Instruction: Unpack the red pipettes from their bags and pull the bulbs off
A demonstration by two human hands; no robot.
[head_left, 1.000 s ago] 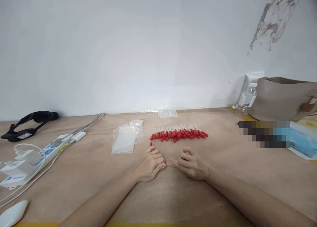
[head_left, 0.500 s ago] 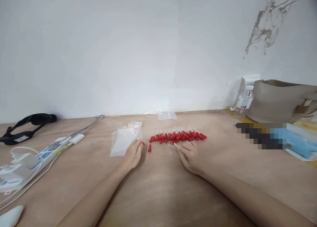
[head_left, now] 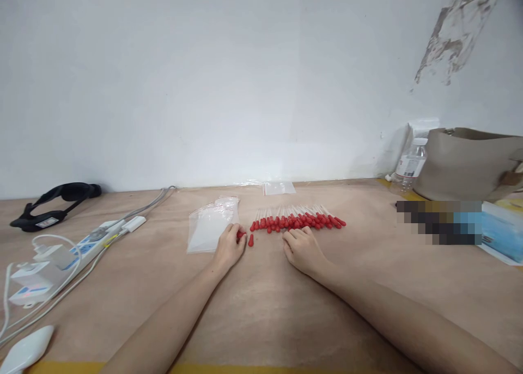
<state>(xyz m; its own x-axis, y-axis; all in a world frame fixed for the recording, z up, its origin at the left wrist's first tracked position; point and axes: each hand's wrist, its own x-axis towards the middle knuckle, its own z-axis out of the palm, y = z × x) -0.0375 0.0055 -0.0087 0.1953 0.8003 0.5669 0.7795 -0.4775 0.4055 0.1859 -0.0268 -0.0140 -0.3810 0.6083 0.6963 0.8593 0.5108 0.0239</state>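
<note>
Red-bulbed droppers (head_left: 300, 221) lie in a row on the table, bulbs towards me and thin clear tubes pointing at the wall. My left hand (head_left: 230, 246) is closed around a red rubber bulb (head_left: 241, 234), at the right edge of some clear zip bags (head_left: 206, 227). Just right of those fingers lies a single red bulb (head_left: 250, 240). My right hand (head_left: 303, 249) rests at the near edge of the row, its fingers curled down. What its fingertips hold, if anything, is hidden.
Another clear bag (head_left: 280, 188) lies by the wall. On the left are a black headset strap (head_left: 55, 205), a power strip (head_left: 87, 246) with cables and a white mouse-like object (head_left: 28, 348). A plastic bottle (head_left: 412, 164), a grey bag (head_left: 469, 167) and a blue packet (head_left: 504, 232) are on the right.
The view has shifted slightly. My right hand's fingers have curled down, and the clear tube seen at its fingertips no longer shows. My left hand has turned, showing more of its red bulb.
</note>
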